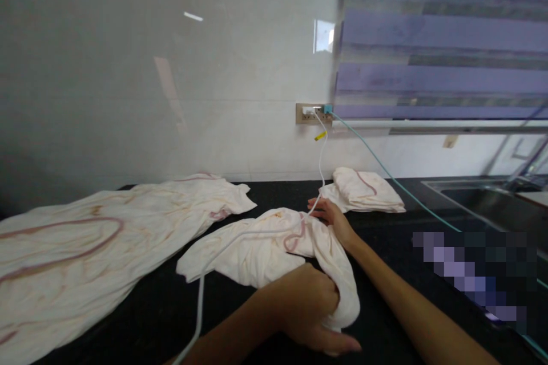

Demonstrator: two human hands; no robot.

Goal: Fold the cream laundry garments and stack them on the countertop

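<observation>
Handling the bunched white garment (261, 254) mid-counter (149, 319) well likely means smoothing creases and keeping the cord (201, 296) across it clear. Left hand (310, 302): wrist bent, fingers tucked into cloth, can't tell if clamped. Right hand (336, 222): stretched to its far edge, fingers extended, loose.

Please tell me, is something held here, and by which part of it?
The left hand holds the middle white cloth by its near right end. The right hand is at the cloth's far edge; whether it grips cannot be told.
</observation>
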